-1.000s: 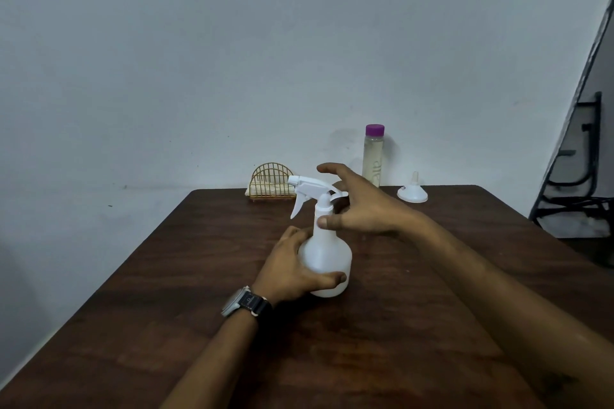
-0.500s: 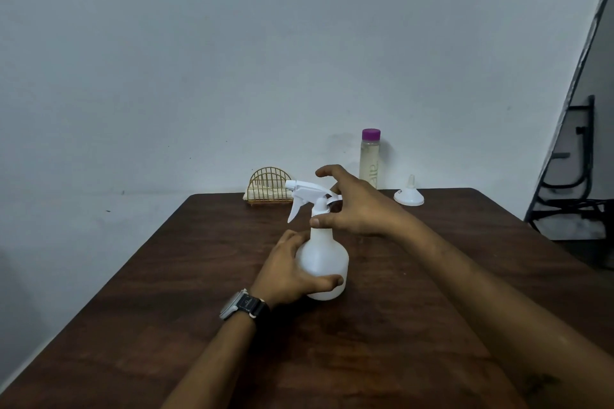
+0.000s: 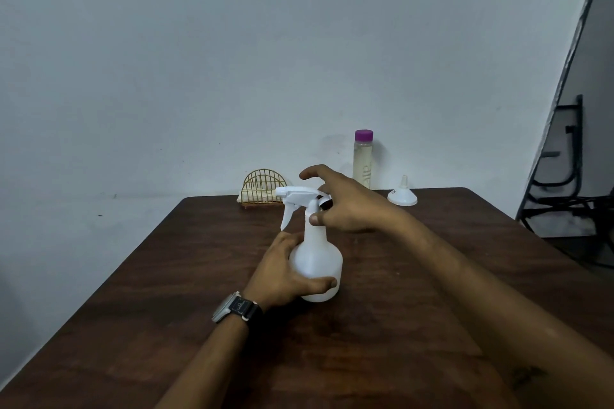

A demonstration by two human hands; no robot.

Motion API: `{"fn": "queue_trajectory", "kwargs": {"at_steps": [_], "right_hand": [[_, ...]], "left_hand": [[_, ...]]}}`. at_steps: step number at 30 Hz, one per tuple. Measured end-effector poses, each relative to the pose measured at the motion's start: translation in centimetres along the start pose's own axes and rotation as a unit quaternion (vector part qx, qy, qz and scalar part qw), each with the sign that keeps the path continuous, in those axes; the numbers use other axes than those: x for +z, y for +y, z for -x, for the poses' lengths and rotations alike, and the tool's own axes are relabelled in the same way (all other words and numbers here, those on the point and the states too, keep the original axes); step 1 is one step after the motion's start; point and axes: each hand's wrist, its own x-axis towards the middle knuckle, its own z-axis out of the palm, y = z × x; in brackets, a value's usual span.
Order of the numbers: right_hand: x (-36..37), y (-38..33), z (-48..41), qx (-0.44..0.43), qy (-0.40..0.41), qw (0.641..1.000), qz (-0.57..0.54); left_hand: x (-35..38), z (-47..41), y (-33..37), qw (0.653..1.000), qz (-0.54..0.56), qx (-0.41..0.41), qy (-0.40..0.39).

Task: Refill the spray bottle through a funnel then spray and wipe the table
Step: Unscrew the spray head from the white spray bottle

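two hands on one spray bottle (image 3: 317, 262): left hand (image 3: 282, 276) wraps its body, right hand (image 3: 345, 206) pinches the neck.

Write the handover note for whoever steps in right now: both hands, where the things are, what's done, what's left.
Left hand: wrapped around the spray bottle body, steadying it on the table.
Right hand: at the bottle's neck by the trigger head, thumb on the neck, index finger raised; firm grip not clear.
Funnel upside down and purple-capped refill bottle at the far edge.
Done: nothing visible; head still on.
Left: remove head, fit funnel, pour, spray, wipe.
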Motion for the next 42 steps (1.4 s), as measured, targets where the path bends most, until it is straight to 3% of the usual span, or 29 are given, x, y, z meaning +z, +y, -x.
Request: {"fn": "queue_trajectory", "kwargs": {"at_steps": [3, 8, 14, 19, 26, 32, 37, 42], "right_hand": [[-0.4, -0.3, 0.0, -0.001, -0.036, 0.999, -0.012], [0.1, -0.4, 0.1, -0.003, 0.029, 0.999, 0.013], [-0.9, -0.7, -0.2, -0.01, -0.048, 0.999, -0.011], [0.1, -0.7, -0.2, -0.01, 0.025, 0.999, 0.027], [-0.7, -0.8, -0.4, -0.017, -0.047, 0.998, 0.032], [0.2, -0.5, -0.2, -0.015, 0.017, 0.998, 0.054], [-0.5, -0.6, -0.4, -0.013, -0.065, 0.998, 0.024], [0.3, -0.4, 0.0, -0.011, 0.007, 0.999, 0.03]], "left_hand": [[0.0, 0.0, -0.1, 1.0, 0.009, 0.003, -0.001], [0.0, -0.1, -0.1, 1.0, 0.008, 0.006, 0.001], [0.1, -0.1, -0.2, 1.0, 0.005, 0.017, 0.01], [0.1, -0.1, -0.2, 1.0, 0.015, 0.01, 0.002], [0.1, -0.1, -0.3, 1.0, 0.003, 0.025, 0.002], [0.2, -0.1, -0.5, 1.0, 0.009, 0.015, 0.002], [0.1, 0.0, -0.4, 1.0, 0.003, 0.016, 0.005], [0.2, 0.0, -0.3, 1.0, 0.008, 0.015, 0.013]]}}
